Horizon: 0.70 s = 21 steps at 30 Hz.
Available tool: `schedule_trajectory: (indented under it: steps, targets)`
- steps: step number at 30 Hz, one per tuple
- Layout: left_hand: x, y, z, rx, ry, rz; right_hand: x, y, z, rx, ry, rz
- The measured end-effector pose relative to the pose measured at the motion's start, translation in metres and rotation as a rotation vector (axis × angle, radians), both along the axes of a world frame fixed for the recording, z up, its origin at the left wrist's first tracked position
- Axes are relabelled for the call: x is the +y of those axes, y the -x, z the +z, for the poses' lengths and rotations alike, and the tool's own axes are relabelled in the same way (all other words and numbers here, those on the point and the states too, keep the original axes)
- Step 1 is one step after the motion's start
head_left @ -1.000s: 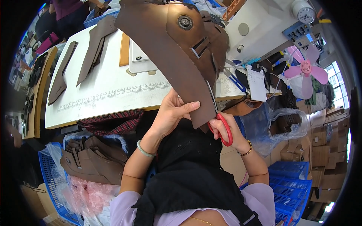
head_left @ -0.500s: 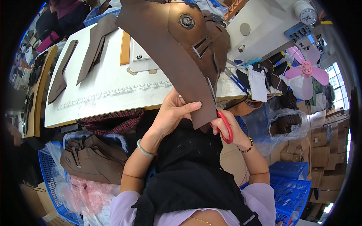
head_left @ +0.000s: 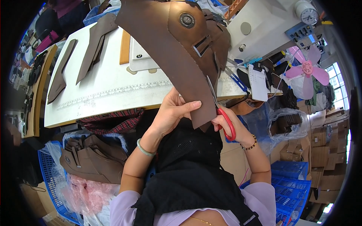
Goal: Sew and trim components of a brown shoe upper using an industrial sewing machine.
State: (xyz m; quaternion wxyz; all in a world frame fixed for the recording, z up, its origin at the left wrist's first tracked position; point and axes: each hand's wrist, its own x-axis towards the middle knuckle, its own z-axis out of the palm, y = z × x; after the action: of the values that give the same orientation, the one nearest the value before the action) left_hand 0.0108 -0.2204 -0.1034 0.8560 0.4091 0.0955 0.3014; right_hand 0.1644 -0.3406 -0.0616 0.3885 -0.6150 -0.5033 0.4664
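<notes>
A large brown leather panel [head_left: 177,62] with a round emblem hangs over the front of the white table, its narrow end pointing toward me. My left hand [head_left: 175,109] grips that end, thumb on top and fingers underneath. Red-handled scissors [head_left: 228,126] sit in my right hand [head_left: 232,122], their blades against the panel's right edge. More brown leather, with slots and folded layers, bunches behind the panel by the sewing machine. Two loose brown leather pieces [head_left: 98,35] [head_left: 62,73] lie at the table's left.
A white sewing machine [head_left: 260,26] stands at the back right, near a pink fan [head_left: 307,69] and blue-handled snips [head_left: 238,81]. At lower left, a blue basket [head_left: 47,162] holds stacked leather pieces [head_left: 94,160]. Blue crates [head_left: 288,188] and cardboard boxes [head_left: 328,150] fill the right.
My right hand and the scissors have shifted slightly up and to the right along the panel's edge. My left hand keeps its hold in nearly the same place.
</notes>
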Motion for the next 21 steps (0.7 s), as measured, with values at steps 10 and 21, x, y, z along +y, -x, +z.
schedule_trajectory:
  steps: [10,21]
  targets:
    - [0.001,0.0,-0.002,-0.006,0.013,-0.02,-0.001,-0.006,0.001,-0.036,0.091,-0.001]
    - [0.002,0.001,-0.003,-0.015,0.013,-0.027,0.01,-0.013,0.001,-0.07,-0.089,0.099]
